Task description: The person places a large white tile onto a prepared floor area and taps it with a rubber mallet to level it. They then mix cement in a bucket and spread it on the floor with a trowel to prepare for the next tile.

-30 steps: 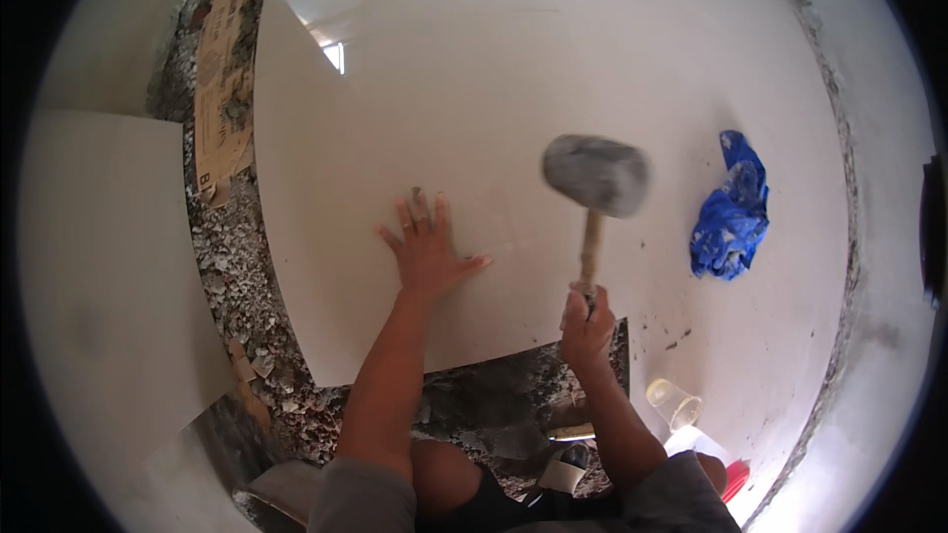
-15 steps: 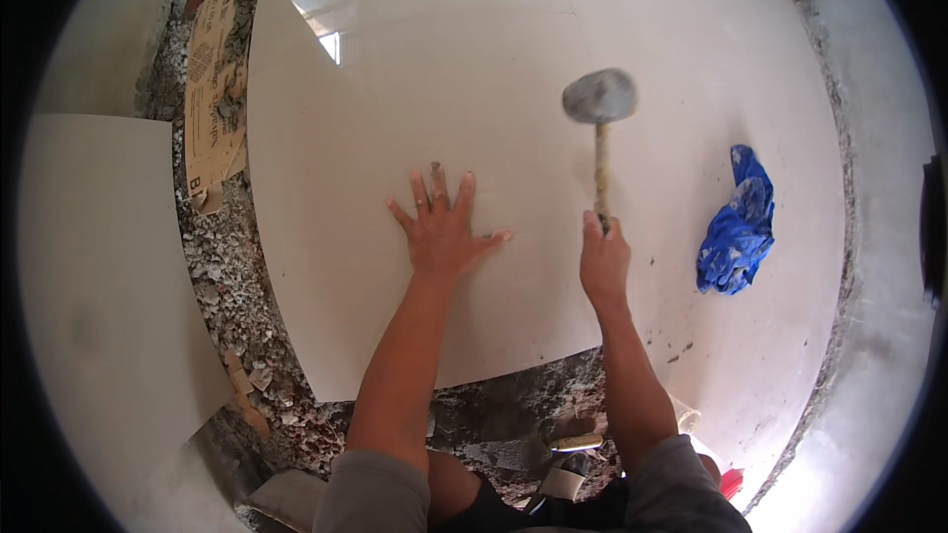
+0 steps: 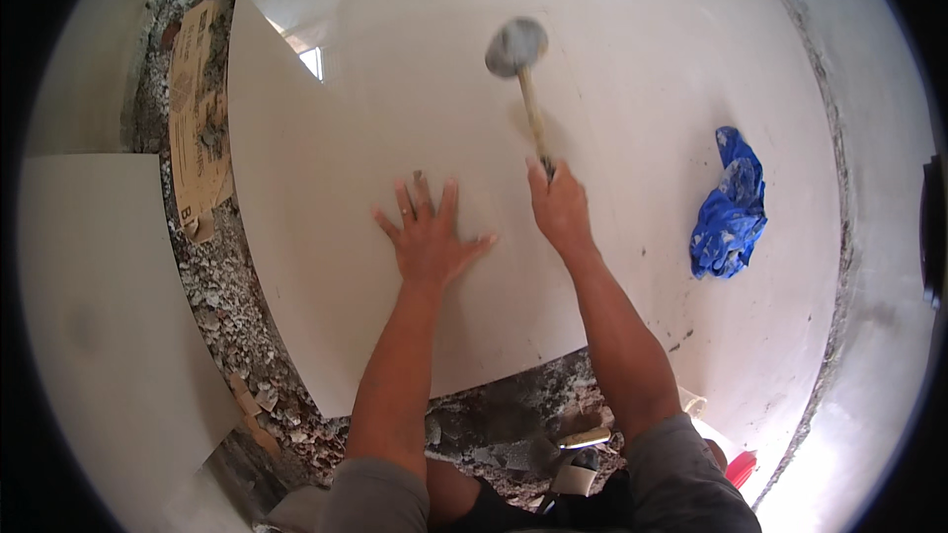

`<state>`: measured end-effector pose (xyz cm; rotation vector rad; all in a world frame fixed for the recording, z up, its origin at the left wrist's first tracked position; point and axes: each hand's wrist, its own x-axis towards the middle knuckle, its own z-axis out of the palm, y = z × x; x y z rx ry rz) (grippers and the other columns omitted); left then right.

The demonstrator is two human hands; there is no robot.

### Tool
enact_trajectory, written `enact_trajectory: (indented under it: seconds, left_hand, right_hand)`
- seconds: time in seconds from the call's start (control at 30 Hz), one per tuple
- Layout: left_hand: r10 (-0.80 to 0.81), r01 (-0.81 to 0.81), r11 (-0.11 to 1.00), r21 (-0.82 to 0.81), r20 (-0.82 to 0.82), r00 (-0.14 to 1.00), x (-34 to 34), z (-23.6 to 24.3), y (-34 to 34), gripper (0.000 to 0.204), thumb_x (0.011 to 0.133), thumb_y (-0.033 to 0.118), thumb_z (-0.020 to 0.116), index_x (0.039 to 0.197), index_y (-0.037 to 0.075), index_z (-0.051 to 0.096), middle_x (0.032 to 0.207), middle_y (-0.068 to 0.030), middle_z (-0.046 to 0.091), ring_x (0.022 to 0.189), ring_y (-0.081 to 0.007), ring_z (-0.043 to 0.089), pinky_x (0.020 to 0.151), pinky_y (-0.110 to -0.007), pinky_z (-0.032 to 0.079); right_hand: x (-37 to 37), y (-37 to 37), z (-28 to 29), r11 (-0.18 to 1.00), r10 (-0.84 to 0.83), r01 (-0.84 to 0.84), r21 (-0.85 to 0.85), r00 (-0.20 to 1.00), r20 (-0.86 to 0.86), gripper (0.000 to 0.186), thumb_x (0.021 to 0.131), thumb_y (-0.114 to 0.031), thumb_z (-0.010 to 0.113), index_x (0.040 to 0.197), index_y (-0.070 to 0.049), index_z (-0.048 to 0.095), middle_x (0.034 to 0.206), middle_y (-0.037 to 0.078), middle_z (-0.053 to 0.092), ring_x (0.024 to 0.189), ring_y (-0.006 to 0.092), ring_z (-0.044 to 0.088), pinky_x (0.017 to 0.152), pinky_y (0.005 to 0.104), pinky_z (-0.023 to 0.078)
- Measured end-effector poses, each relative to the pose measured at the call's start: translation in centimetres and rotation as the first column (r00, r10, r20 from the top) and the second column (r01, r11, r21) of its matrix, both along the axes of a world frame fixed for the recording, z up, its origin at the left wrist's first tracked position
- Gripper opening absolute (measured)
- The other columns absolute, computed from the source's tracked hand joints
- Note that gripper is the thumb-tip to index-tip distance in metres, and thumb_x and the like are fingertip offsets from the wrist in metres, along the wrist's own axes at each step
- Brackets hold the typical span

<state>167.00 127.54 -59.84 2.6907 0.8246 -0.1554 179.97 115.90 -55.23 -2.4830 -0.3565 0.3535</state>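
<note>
A large glossy cream tile [image 3: 336,237] lies on the floor beneath both my hands. Flat on it, fingers spread, rests my left hand [image 3: 430,242]. My right hand [image 3: 561,205] is wrapped round the wooden handle of a mallet [image 3: 517,46] with a rounded grey head. The mallet points away from me, its head over the far part of the tile; motion blurs it a little, and I cannot tell whether it touches the surface. To the right of my right hand, a crumpled blue cloth [image 3: 729,207] with pale smears lies on the tiled surface.
Rubble and broken mortar [image 3: 232,296] fill a strip along the tile's left side, with a torn cardboard piece [image 3: 197,118] on it. Another pale tile [image 3: 99,286] lies farther left. Near my knees, a trowel-like tool [image 3: 573,474] sits on rough ground. A grey wall [image 3: 879,237] stands at right.
My right hand has moved the mallet left and farther away, and its handle now tilts left. My left hand stays flat on the tile. The whole view has shifted slightly.
</note>
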Motion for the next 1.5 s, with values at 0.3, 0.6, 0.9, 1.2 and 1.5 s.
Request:
enact_trajectory:
  seconds: [0.3,0.6,0.9,1.2,1.5]
  left_hand:
    - [-0.018,0.018,1.0,0.025,0.006,1.0,0.2,-0.5,0.3,0.098,0.063,0.07,0.067,0.143,0.022,0.038,0.151,-0.0191,0.024,0.141,-0.0429,0.013,0.103,-0.074,0.005]
    - [-0.036,0.03,0.994,0.104,0.053,0.998,0.6,-0.1,0.2,0.096,0.064,0.068,0.067,0.142,0.02,0.038,0.15,-0.0198,0.026,0.139,-0.0437,0.018,0.102,-0.075,0.011]
    - [-0.051,0.06,0.987,0.149,-0.066,0.997,0.6,-1.0,-0.2,0.095,0.07,0.069,0.062,0.146,0.02,0.031,0.154,-0.0182,0.017,0.142,-0.0406,0.013,0.103,-0.073,0.011]
    - [-0.346,0.356,0.932,0.062,-0.138,0.928,-7.0,0.2,-1.6,0.111,0.068,0.068,0.066,0.15,0.014,0.014,0.155,-0.02,0.012,0.143,-0.0417,0.006,0.103,-0.073,0.008]
    - [-0.311,0.311,0.95,-0.021,-0.115,0.943,-10.9,-2.7,-2.4,0.118,0.065,0.072,0.066,0.15,0.01,0.012,0.156,-0.0205,0.007,0.143,-0.0409,0.001,0.1,-0.076,0.005]
  right_hand:
    - [3.8,3.5,-1.0,1.0,-0.014,0.015,-0.022,0.998,0.061,0.045,0.095,-0.044,0.047,0.09,0.001,0.052,0.075,0.026,0.062,0.077,0.046,0.06,0.07,0.0529,0.045]
    - [-3.6,-3.8,-1.9,1.0,-0.026,0.027,0.003,0.996,-0.081,0.043,0.094,-0.042,0.05,0.088,0.0,0.051,0.07,0.025,0.062,0.07,0.046,0.06,0.065,0.0531,0.046]
    - [-13.4,-12.6,0.2,0.989,-0.143,0.149,0.027,0.979,-0.146,0.039,0.091,-0.038,0.057,0.095,0.001,0.056,0.063,0.022,0.06,0.062,0.0413,0.062,0.059,0.0467,0.049]
    - [-24.9,-17.0,2.8,0.968,-0.127,0.134,0.211,0.991,-0.049,0.03,0.089,-0.026,0.063,0.097,0.001,0.055,0.065,0.018,0.06,0.056,0.0325,0.063,0.05,0.0397,0.047]
    - [-26.2,-18.2,-2.5,0.991,-0.13,0.131,-0.016,0.99,0.047,0.037,0.088,-0.027,0.062,0.112,0.0,0.052,0.074,0.019,0.064,0.058,0.0341,0.063,0.048,0.0443,0.049]
